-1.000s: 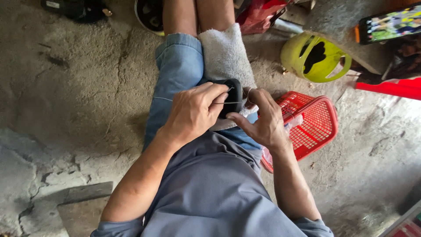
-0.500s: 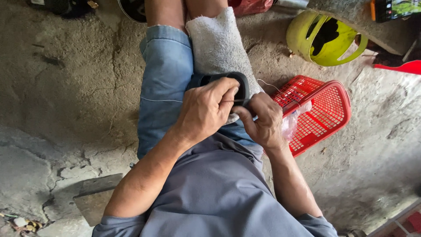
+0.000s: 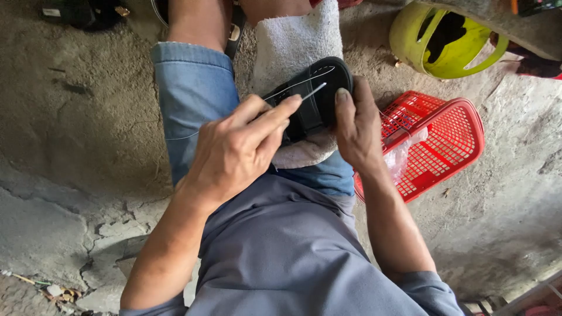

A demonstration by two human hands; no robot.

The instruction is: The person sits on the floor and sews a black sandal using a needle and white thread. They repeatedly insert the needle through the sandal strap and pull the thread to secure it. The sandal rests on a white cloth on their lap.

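Note:
A black sandal [image 3: 313,96] lies on a white towel [image 3: 295,44] spread over my right thigh. My left hand [image 3: 237,149] pinches a thin metal needle [image 3: 314,91] between thumb and forefinger, its tip over the sandal's strap. A pale thread [image 3: 295,83] runs from the needle across the sandal. My right hand [image 3: 357,126] grips the sandal's right edge, thumb on top, holding it steady. I sit in blue denim shorts and a grey shirt.
A red plastic basket [image 3: 453,137] with a clear bag in it stands on the cracked concrete floor to my right. A yellow-green helmet [image 3: 442,38] lies beyond it. Dark objects sit at the top left.
My left hand has drawn back from covering the sandal, and the needle and thread now show. The view has moved closer to my lap.

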